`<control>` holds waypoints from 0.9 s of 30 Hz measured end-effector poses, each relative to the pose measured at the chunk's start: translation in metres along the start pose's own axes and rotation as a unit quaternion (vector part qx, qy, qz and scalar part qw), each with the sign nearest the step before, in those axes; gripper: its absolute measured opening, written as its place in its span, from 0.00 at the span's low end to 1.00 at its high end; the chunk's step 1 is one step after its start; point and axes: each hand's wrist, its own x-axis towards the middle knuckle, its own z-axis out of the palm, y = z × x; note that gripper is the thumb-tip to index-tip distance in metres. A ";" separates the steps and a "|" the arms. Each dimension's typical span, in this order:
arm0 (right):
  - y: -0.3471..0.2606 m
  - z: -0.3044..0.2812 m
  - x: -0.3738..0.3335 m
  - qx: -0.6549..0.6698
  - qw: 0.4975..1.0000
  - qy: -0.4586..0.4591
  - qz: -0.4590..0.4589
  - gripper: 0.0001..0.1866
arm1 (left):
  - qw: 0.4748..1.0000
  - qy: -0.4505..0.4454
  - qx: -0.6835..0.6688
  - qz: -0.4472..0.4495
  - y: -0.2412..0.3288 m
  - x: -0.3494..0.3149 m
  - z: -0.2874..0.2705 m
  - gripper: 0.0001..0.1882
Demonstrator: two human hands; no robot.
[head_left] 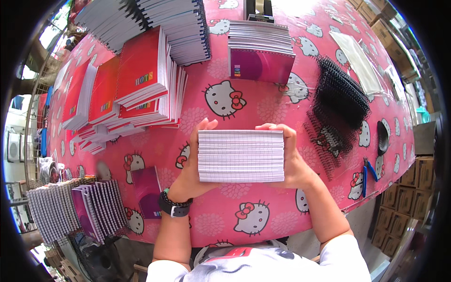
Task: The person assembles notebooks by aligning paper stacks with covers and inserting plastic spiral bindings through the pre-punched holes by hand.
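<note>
A thick stack of ruled paper pads (241,156), white with fine lines on its edges, is held level between my two hands over the pink cloth. My left hand (192,160) presses its left end, the fingertips showing past the far corner. At the opposite end my right hand (292,157) grips it, fingers bent over the far right corner. The stack hides part of both palms. Beside my left wrist, which wears a dark band, lies a purple notebook (146,192).
Red notebooks (141,70) are piled at left, with tall spiral-bound stacks (176,33) behind. Purple-covered notebooks (261,63) stand at the back. Bound notebooks (101,207) line the near left edge. Black spiral coils (340,94), a black oval object (383,137) and blue-handled pliers (369,176) lie right.
</note>
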 end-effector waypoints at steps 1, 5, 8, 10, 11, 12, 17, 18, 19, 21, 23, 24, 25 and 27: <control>-0.001 0.002 0.001 -0.004 1.000 0.005 0.005 0.58 | 1.000 0.009 0.022 0.005 0.000 0.000 0.001 0.63; -0.009 0.006 0.005 -0.013 1.000 0.014 0.023 0.57 | 0.998 0.050 0.029 0.025 -0.003 -0.001 0.007 0.63; -0.009 0.002 0.005 -0.043 0.999 0.020 0.018 0.54 | 0.999 0.038 0.031 0.006 -0.001 0.001 0.005 0.60; -0.009 0.000 0.004 -0.070 0.997 0.015 0.023 0.52 | 0.998 0.031 0.056 -0.006 0.002 0.000 0.003 0.58; -0.010 0.000 0.004 -0.077 0.997 0.019 0.022 0.51 | 0.997 0.033 0.071 -0.004 0.005 0.002 0.001 0.57; -0.011 0.000 0.005 -0.081 0.996 0.023 0.022 0.50 | 0.996 0.036 0.086 -0.004 0.007 0.001 0.000 0.56; -0.016 0.001 0.007 -0.096 0.995 0.025 0.024 0.50 | 0.999 0.033 0.016 -0.014 0.003 -0.001 0.000 0.54; -0.015 0.001 0.006 -0.105 0.994 0.021 0.026 0.52 | 0.999 0.035 0.006 -0.017 0.002 -0.001 0.000 0.54; -0.016 -0.001 0.006 -0.105 0.994 0.014 0.031 0.52 | 0.999 0.041 0.018 -0.021 0.002 -0.002 0.000 0.54; -0.020 -0.005 0.006 -0.106 0.994 -0.003 0.039 0.53 | 0.997 0.054 0.040 -0.026 0.005 -0.001 0.000 0.54; -0.017 -0.009 0.004 -0.066 0.996 0.010 0.063 0.52 | 0.997 0.073 0.028 -0.010 0.004 -0.001 0.004 0.55; -0.018 -0.013 0.007 -0.067 0.996 0.020 0.063 0.52 | 0.997 0.081 0.019 0.000 0.006 0.006 0.008 0.55; -0.019 -0.017 0.010 -0.068 0.995 0.030 0.063 0.51 | 0.996 0.089 0.010 0.009 0.009 0.014 0.011 0.54; -0.015 -0.031 0.026 -0.023 0.995 0.080 0.062 0.53 | 0.995 0.096 0.007 0.011 0.015 0.041 0.010 0.53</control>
